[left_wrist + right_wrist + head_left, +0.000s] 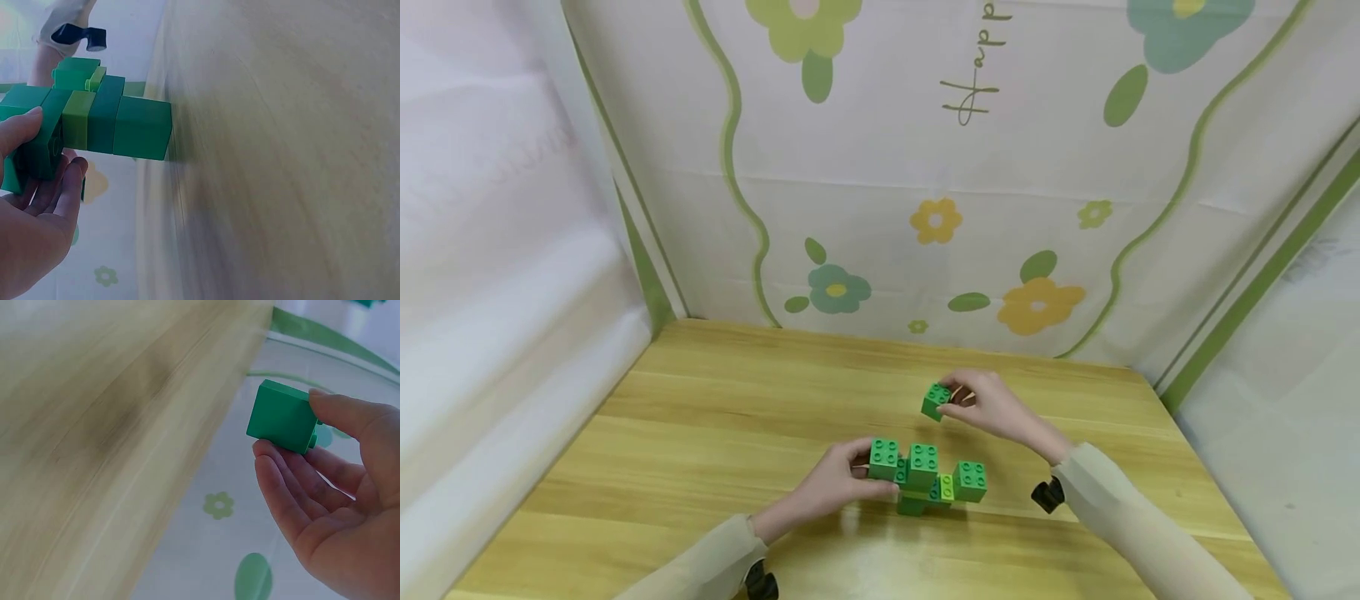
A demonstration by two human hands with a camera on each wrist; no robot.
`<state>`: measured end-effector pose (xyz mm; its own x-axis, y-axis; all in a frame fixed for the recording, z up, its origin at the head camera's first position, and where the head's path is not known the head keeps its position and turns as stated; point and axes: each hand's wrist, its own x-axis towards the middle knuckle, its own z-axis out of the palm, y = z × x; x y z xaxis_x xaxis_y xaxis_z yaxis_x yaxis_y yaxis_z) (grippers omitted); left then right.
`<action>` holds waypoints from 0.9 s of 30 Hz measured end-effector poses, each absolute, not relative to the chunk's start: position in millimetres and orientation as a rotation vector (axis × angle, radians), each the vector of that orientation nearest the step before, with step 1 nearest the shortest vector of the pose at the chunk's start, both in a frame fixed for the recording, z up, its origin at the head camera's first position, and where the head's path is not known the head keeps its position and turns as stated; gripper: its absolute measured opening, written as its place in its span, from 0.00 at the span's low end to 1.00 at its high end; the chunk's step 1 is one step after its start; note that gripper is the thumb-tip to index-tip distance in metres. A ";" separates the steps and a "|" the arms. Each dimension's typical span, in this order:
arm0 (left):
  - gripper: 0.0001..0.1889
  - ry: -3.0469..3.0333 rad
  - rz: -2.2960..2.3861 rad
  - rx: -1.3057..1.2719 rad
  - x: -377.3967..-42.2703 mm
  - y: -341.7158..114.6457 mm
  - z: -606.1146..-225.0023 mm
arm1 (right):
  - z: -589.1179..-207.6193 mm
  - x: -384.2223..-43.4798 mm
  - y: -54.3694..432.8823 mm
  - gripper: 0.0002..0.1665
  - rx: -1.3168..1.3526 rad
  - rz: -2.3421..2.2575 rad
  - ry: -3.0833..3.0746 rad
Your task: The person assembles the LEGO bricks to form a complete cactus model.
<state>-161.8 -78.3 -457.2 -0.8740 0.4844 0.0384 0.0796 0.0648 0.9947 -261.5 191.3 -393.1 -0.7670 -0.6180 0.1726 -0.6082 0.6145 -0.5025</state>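
My left hand grips one side of a built-up block model, its thumb on the near side and its fingers behind. The model joins several green bricks with lime ones, studs facing up in the head view. In the left wrist view a stack of green and lime bricks juts out sideways from the fingers, its end brick close to the tabletop. Farther back, my right hand pinches a single green brick between thumb and fingertips, above the table and apart from the model.
A wooden table lies beneath both hands. White cloth with printed flowers rises behind its far edge, and more white cloth stands along the left and right. Each sleeve cuff has a black device near it.
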 end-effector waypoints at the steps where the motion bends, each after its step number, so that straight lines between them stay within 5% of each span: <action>1: 0.28 2.043 1.878 0.566 -161.7 -78.5 -457.6 | -391.8 -258.9 191.6 0.18 -1.083 -0.864 2.805; 27: 0.24 2.037 1.873 0.560 -161.6 -78.5 -455.9 | -356.4 -210.7 201.6 0.20 -1.253 -0.841 2.821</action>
